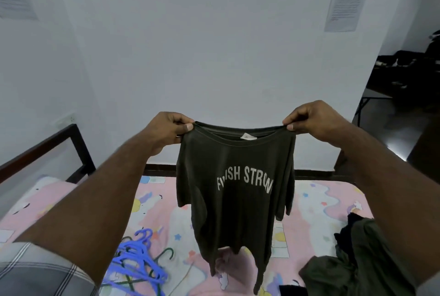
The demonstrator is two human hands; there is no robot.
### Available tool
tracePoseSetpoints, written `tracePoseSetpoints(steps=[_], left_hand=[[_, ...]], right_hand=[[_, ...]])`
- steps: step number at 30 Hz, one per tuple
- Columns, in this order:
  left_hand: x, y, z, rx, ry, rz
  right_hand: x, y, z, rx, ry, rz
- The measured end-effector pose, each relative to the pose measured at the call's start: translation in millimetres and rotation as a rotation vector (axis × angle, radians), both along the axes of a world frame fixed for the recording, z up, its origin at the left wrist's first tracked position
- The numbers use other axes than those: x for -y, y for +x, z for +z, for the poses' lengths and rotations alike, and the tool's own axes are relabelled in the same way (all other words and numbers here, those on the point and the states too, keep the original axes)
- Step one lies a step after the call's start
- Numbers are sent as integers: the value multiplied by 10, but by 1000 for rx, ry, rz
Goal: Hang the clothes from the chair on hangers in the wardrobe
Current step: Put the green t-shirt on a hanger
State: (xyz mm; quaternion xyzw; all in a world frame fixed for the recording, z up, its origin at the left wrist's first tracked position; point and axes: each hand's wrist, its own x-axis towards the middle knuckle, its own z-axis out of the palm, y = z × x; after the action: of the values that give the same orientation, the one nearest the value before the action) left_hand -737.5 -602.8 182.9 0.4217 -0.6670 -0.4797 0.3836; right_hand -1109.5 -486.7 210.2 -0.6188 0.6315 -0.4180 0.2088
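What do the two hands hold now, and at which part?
Both hold the dark T-shirt by its neckline: left hand pinches the left end, right hand the right end.

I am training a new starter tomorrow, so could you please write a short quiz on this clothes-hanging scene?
1. True or false: the dark T-shirt lies flat on the bed sheet.
2. What does each hand grip?
3. Where is the pile of hangers? A) on the wall B) on the bed, lower left C) in the right hand

Key
1. False: it hangs in the air.
2. The left hand and right hand each pinch the T-shirt's collar.
3. B
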Motion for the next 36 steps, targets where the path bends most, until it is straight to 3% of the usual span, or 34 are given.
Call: tracePoseSetpoints(steps=[8, 12, 27, 36], left_hand=[[182, 196, -212, 81, 29, -41], [256, 230, -580, 178, 80, -30], [175, 145, -2746, 480, 378, -110], [647, -378, -3997, 559, 331, 48]], right_hand=[[-4, 325, -208, 69, 44, -50], [-62, 399, -565, 104, 178, -68], [-68, 341, -2656, 158, 706, -86], [673, 69, -3991, 22, 678, -180]])
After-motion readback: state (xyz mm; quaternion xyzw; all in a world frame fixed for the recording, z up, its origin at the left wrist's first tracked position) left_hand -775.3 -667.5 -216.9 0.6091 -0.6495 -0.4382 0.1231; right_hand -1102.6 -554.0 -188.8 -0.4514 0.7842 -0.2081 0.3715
